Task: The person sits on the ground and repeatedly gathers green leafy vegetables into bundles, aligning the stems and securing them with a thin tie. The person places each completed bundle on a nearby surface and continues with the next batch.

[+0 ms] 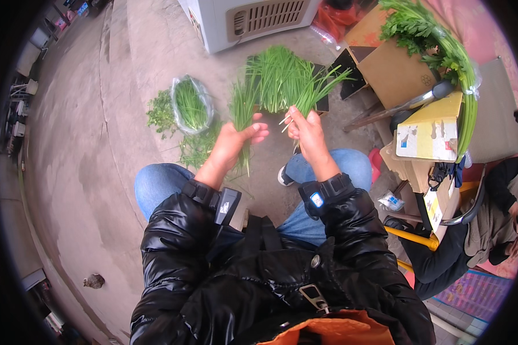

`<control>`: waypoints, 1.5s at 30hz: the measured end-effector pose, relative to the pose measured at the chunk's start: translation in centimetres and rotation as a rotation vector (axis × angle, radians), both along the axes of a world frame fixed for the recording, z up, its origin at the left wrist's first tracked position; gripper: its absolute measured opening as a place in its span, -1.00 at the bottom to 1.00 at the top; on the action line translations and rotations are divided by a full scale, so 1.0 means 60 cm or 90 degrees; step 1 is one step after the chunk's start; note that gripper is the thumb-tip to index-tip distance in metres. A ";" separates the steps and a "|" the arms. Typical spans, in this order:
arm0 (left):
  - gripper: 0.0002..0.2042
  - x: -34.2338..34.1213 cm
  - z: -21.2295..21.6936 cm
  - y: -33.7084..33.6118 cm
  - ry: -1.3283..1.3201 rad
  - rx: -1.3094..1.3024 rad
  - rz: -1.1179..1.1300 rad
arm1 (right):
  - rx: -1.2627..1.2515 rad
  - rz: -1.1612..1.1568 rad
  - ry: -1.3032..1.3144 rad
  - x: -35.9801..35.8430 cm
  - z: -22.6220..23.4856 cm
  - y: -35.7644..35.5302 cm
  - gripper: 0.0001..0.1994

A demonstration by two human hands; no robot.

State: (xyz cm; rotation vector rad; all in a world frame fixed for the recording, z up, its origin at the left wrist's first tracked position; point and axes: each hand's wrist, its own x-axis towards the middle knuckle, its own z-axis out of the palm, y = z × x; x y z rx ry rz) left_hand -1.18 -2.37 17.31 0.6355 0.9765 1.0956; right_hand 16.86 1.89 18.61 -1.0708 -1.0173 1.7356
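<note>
My left hand is closed round an upright bunch of green chives, whose lower ends hang below the palm. To its right, my right hand pinches a few more chives near their pale ends, the leaves fanning toward the upper right. Just beyond both hands a large heap of chives lies on a low dark surface. A clear plastic bag holding chives stands on the floor to the left. Loose greens lie between that bag and my left knee.
Leafy herbs lie left of the bag. A white appliance with a vent stands ahead. At right, cardboard boxes and a large bunch of celery rest by a chair. Another person sits at the lower right.
</note>
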 end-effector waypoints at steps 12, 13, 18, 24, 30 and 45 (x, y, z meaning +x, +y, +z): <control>-0.68 -0.001 -0.016 0.009 -0.143 -0.013 0.080 | 0.075 0.310 -0.247 -0.025 -0.005 -0.025 -0.78; -0.69 -0.001 -0.017 0.010 -0.152 -0.013 0.082 | 0.064 0.317 -0.287 -0.025 -0.007 -0.025 -0.78; -0.69 0.007 -0.011 0.003 -0.135 -0.003 0.119 | 0.027 0.252 -0.221 -0.019 -0.004 -0.024 -0.80; -0.69 0.002 -0.013 -0.001 0.003 0.028 -0.017 | -0.032 0.132 -0.089 -0.017 -0.001 -0.018 -0.79; -0.88 0.009 -0.016 -0.006 0.071 0.030 -0.073 | -0.025 0.105 -0.093 -0.018 -0.001 -0.020 -0.79; -0.86 0.015 0.003 -0.005 0.062 0.008 -0.077 | 0.023 0.056 -0.077 -0.022 -0.002 -0.026 -0.85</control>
